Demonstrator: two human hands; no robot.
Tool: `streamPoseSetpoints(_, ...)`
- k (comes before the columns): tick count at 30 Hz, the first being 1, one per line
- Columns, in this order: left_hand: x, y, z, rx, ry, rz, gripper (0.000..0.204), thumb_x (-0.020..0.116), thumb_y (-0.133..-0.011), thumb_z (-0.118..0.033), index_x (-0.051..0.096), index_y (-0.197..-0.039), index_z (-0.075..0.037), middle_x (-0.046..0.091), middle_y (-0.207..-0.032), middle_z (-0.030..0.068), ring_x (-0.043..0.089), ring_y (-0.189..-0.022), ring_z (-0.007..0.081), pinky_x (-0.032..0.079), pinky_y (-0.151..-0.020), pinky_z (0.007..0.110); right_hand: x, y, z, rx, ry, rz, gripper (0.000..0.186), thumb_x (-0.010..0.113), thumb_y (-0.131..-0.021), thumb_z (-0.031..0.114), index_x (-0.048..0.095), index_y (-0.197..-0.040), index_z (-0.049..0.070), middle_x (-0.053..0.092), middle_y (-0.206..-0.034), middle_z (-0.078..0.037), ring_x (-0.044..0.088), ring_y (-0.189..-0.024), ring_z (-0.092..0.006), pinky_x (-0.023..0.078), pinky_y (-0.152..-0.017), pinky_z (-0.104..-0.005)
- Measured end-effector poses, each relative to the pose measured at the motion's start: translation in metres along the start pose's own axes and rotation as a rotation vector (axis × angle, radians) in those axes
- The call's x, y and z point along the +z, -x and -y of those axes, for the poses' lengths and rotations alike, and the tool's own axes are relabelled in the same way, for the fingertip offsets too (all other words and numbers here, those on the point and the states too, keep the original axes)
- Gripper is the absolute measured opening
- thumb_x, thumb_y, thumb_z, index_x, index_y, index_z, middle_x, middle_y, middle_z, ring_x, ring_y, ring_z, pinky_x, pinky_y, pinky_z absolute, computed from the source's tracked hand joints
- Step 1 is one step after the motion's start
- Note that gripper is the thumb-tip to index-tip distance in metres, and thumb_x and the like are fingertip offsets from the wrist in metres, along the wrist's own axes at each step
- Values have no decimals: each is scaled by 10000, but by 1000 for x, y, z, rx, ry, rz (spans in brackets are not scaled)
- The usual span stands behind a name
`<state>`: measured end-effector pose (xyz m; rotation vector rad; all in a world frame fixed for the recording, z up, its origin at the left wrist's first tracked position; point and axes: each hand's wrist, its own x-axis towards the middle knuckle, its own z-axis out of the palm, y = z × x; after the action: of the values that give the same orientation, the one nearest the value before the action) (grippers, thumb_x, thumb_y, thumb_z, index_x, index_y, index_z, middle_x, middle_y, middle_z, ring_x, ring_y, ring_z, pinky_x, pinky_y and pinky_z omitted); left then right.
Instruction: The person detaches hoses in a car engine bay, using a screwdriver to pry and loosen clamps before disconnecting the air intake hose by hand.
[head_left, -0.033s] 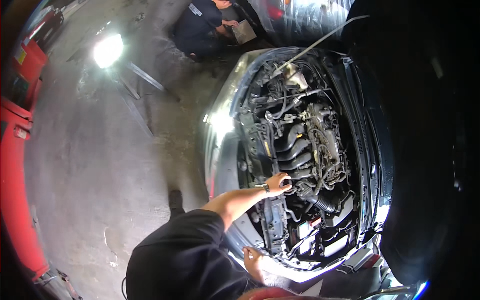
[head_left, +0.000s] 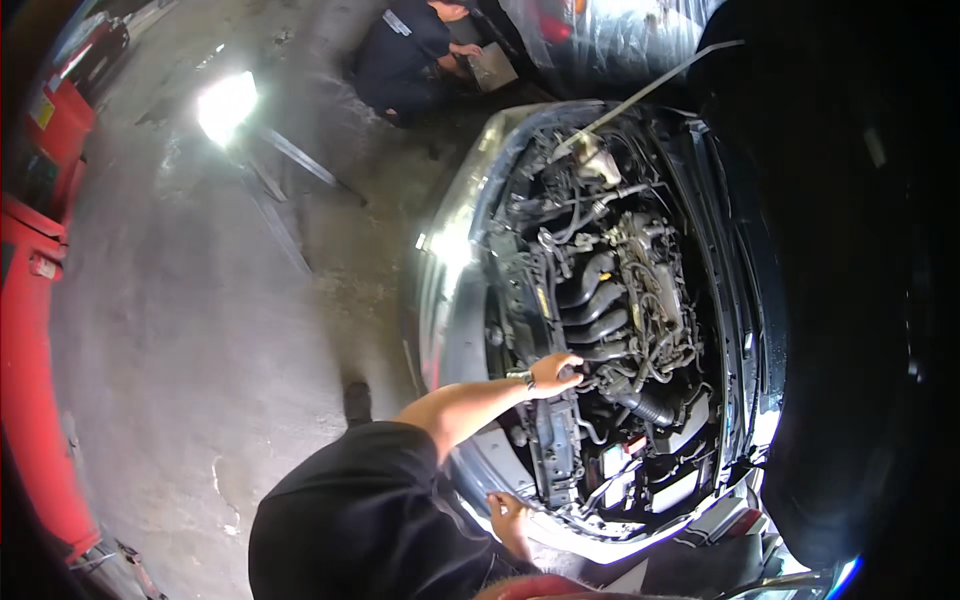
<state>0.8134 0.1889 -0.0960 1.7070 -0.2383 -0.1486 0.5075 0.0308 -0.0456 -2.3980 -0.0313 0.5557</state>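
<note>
My left hand (head_left: 556,376), with a wristwatch (head_left: 524,379) on its wrist, reaches over the front of a car into the engine bay. Its fingers curl around a dark part beside the lowest of the black intake pipes (head_left: 600,328); what they grip is hidden. Close to my body, by the near fender (head_left: 572,543), is my right hand (head_left: 510,521). Its thumb and fingers are drawn together, and anything between them is too small to make out. To the right of my left hand lies a ribbed black air hose (head_left: 647,405).
A prop rod (head_left: 655,75) rises toward the dark raised hood (head_left: 850,300). A bright work lamp (head_left: 228,107) on metal legs stands on the concrete floor. Another person (head_left: 400,55) crouches beyond the car, holding a flat panel (head_left: 492,67). Red equipment (head_left: 35,370) lines the left edge.
The whole view has shifted slightly. My left hand stays at the same place in the engine bay, and my right hand stays by the fender.
</note>
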Motion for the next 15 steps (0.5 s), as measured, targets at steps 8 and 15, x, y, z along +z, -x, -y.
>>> streamPoseSetpoints(8, -294, 287, 94, -801, -114, -146, 428, 681, -941, -383, 716, -1230, -70, 750, -1152, 156, 712, -1080, 282, 558, -931, 394, 6, -104, 104, 22, 199, -65, 427, 650, -1001, 329, 699, -681, 52, 684, -632, -132, 678, -568, -233, 505, -564, -414)
streamPoseSetpoints(15, -479, 619, 198, -1612, -288, -529, 406, 591, -901, -355, 754, -1081, -30, 718, -1114, 293, 693, -1087, 445, 544, -951, 489, 17, -222, 197, -135, -5, 69, 172, 581, -1027, 129, 718, -1044, 25, 730, -761, -69, 699, -700, -129, 550, -677, -294)
